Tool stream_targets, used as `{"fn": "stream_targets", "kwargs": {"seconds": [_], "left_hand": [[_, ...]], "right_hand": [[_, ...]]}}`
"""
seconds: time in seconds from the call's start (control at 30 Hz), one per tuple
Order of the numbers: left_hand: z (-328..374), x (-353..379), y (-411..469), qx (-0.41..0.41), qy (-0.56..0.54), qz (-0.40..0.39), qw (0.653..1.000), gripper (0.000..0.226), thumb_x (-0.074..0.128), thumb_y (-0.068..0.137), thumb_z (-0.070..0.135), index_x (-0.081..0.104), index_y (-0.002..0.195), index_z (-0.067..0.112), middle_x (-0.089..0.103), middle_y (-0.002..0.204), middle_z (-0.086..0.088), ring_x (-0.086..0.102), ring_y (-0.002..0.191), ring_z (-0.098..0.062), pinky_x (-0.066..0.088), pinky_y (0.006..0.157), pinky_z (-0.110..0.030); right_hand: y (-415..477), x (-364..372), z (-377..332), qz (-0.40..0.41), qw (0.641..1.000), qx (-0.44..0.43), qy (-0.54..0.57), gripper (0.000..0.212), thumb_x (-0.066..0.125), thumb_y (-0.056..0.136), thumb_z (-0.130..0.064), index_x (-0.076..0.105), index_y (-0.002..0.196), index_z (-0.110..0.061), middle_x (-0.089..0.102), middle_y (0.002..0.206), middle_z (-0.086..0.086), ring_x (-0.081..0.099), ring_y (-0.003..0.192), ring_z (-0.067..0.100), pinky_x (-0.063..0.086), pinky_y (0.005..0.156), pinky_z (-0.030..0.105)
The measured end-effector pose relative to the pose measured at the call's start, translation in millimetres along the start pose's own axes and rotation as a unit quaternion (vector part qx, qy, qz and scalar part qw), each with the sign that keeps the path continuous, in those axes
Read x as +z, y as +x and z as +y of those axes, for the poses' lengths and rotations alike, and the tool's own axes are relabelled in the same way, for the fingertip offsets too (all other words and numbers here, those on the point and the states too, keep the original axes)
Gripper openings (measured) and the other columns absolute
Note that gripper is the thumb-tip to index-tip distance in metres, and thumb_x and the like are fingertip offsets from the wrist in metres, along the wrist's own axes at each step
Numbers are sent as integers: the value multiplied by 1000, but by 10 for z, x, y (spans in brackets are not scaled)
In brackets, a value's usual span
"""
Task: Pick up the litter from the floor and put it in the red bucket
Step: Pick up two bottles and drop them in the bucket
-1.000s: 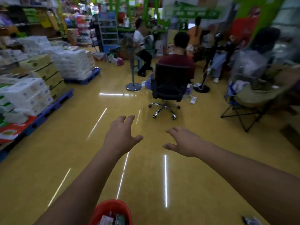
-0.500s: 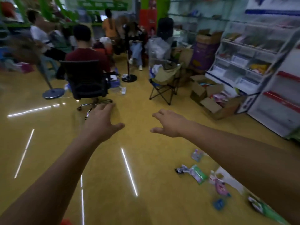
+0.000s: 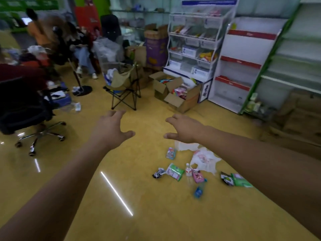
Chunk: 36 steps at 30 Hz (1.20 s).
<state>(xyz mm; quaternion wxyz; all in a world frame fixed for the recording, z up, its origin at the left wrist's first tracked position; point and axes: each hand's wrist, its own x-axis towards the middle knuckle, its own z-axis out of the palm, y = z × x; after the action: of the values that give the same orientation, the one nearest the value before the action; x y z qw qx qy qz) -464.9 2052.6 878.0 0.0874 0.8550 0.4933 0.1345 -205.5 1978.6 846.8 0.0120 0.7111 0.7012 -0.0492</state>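
Yellow floor (image 3: 147, 206): litter (image 3: 175, 171) is scattered at 5 o'clock from right hand (image 3: 186, 130).
Hands: left hand (image 3: 111, 131), right hand spread, empty.

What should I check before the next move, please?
1. Left hand free: ok, open and empty.
2. Right hand free: ok, open and empty.
3. Litter in sight: ok, wrappers, a white bag and a small bottle lie on the floor below the right hand.
4. Hands at the litter: not ok, neither touches any piece.
5. Obstacles: ok, the folding chair stands beyond the litter.
6. Bucket within reach: cannot tell, it is out of view.
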Motion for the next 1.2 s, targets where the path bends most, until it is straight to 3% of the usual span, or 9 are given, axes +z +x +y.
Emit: {"fn": "stream_targets", "kwargs": {"seconds": [0.53,1.2], "left_hand": [[1306,1093,918,141,-28,-101,984,89,74,76,53,32,149,26,38,148,-8,40,132,-31,44,99,-43],[1651,2724,2851,192,-56,-220,955,87,78,72,48,38,146,26,42,143,-12,45,127,-35,47,97,-48]], "right_hand": [[-740,381,1476,-42,979,197,29,75,45,90,-66,26,150,-24,35,147,9,39,128,34,44,98,50],[339,1308,2803,-124,933,316,116,77,48,87,-67,30,149,-23,40,141,9,43,124,33,47,94,47]]}}
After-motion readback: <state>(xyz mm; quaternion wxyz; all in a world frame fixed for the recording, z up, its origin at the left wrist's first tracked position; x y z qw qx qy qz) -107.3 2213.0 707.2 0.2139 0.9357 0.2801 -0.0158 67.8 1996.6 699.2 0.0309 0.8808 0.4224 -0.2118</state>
